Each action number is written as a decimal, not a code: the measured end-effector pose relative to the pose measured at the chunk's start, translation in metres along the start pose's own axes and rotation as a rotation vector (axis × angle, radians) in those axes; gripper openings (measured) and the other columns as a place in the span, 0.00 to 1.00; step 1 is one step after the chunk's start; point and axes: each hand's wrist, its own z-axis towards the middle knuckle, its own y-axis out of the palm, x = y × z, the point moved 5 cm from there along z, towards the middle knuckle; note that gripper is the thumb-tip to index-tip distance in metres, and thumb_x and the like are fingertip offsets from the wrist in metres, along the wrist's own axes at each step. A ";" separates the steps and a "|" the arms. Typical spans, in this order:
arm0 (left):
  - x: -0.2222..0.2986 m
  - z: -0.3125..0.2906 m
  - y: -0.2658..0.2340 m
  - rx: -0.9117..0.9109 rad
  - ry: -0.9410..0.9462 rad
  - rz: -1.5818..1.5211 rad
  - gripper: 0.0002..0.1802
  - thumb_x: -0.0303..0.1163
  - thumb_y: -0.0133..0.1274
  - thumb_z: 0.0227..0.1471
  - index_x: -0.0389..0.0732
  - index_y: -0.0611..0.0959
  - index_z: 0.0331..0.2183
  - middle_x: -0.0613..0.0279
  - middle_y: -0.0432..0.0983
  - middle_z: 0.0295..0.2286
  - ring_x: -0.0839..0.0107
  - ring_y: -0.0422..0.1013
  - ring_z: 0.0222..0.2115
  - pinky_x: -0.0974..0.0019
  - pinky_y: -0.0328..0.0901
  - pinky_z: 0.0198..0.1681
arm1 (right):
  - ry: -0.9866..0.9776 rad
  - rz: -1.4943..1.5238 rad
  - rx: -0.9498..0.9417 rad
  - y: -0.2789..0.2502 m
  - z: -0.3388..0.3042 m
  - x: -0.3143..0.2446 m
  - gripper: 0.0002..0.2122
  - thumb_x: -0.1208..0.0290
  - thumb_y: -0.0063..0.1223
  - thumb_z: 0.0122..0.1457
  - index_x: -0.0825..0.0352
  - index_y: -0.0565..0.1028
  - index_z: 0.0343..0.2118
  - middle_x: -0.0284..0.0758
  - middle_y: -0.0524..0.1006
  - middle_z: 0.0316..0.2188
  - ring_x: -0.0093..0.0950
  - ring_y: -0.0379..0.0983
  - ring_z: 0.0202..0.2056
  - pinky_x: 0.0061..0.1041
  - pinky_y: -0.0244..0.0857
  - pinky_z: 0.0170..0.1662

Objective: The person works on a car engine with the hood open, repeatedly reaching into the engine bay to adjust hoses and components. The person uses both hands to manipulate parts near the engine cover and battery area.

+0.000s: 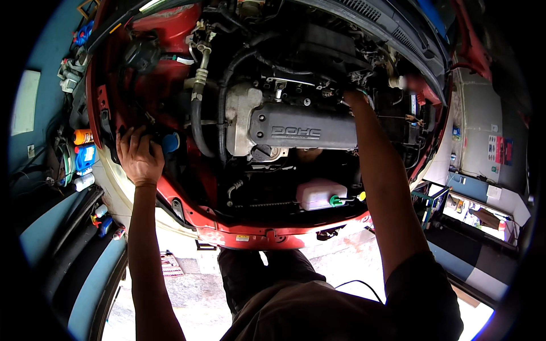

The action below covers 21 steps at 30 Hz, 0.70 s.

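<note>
My left hand (140, 154) rests on the red body edge at the left of the engine bay. Its fingers are stretched out over the rim, beside a round blue cap (170, 143). Across the right part of the dark engine cover (310, 122) reaches my right arm. At its end, my right hand (355, 99) is down among hoses and wires behind the cover, and its fingers are hidden. Whether it holds anything cannot be made out. A black oil filler cap (261, 152) sits at the cover's near left corner.
A pinkish reservoir (320, 194) with a green cap stands behind the red front crossmember (273, 238). Thick black hoses (197, 122) run left of the engine. Bottles (85, 156) stand at the far left. A red tool case (170, 264) lies on the floor.
</note>
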 end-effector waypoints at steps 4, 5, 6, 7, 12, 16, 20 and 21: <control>0.000 0.001 0.001 0.007 -0.003 -0.010 0.07 0.30 0.52 0.45 0.42 0.84 0.27 0.65 0.79 0.42 0.59 0.70 0.50 0.48 0.55 0.65 | -0.001 -0.005 0.003 -0.005 0.000 -0.001 0.35 0.36 0.39 0.61 0.46 0.57 0.68 0.37 0.58 0.69 0.46 0.50 0.69 0.59 0.44 0.64; 0.002 0.002 0.000 0.005 -0.003 -0.012 0.07 0.30 0.52 0.45 0.42 0.84 0.27 0.65 0.79 0.42 0.59 0.70 0.50 0.48 0.55 0.65 | 0.000 -0.006 0.004 -0.007 -0.001 0.000 0.35 0.36 0.39 0.61 0.46 0.57 0.68 0.38 0.58 0.69 0.46 0.51 0.69 0.59 0.44 0.64; 0.003 0.002 0.000 0.003 -0.002 -0.015 0.07 0.30 0.52 0.45 0.42 0.84 0.27 0.64 0.79 0.42 0.59 0.70 0.50 0.47 0.55 0.64 | -0.003 -0.004 0.004 -0.008 -0.001 -0.001 0.35 0.36 0.39 0.61 0.46 0.58 0.68 0.38 0.58 0.69 0.46 0.51 0.69 0.59 0.44 0.64; 0.002 0.001 0.000 0.006 0.001 -0.016 0.07 0.30 0.52 0.45 0.42 0.84 0.27 0.64 0.80 0.42 0.59 0.71 0.50 0.47 0.55 0.64 | 0.000 -0.006 0.004 -0.008 -0.003 -0.001 0.35 0.36 0.39 0.61 0.46 0.58 0.68 0.38 0.58 0.69 0.47 0.51 0.68 0.59 0.45 0.64; 0.002 0.000 0.000 0.011 0.016 -0.011 0.08 0.30 0.52 0.45 0.42 0.84 0.27 0.65 0.79 0.42 0.59 0.71 0.50 0.48 0.56 0.64 | 0.008 -0.002 0.001 -0.010 -0.012 0.003 0.34 0.37 0.39 0.61 0.46 0.58 0.68 0.38 0.58 0.68 0.47 0.51 0.68 0.59 0.45 0.64; 0.001 0.000 -0.001 -0.017 0.012 0.004 0.07 0.31 0.52 0.45 0.43 0.84 0.27 0.65 0.79 0.42 0.59 0.70 0.50 0.48 0.55 0.64 | 0.008 0.009 0.006 -0.011 -0.020 0.002 0.34 0.38 0.40 0.61 0.46 0.58 0.68 0.39 0.58 0.68 0.47 0.51 0.68 0.59 0.46 0.64; 0.000 -0.001 -0.001 -0.027 0.006 0.024 0.07 0.31 0.52 0.45 0.43 0.84 0.27 0.64 0.79 0.42 0.59 0.70 0.50 0.48 0.55 0.65 | -0.003 0.019 0.008 -0.013 -0.026 -0.005 0.33 0.38 0.40 0.61 0.46 0.59 0.68 0.39 0.59 0.68 0.48 0.52 0.68 0.59 0.47 0.64; -0.003 0.003 -0.003 -0.017 -0.001 0.040 0.07 0.31 0.52 0.45 0.43 0.84 0.27 0.64 0.79 0.42 0.59 0.69 0.51 0.48 0.54 0.65 | -0.018 0.023 0.014 -0.017 -0.025 -0.014 0.33 0.38 0.40 0.61 0.46 0.59 0.68 0.39 0.59 0.68 0.48 0.52 0.68 0.59 0.47 0.64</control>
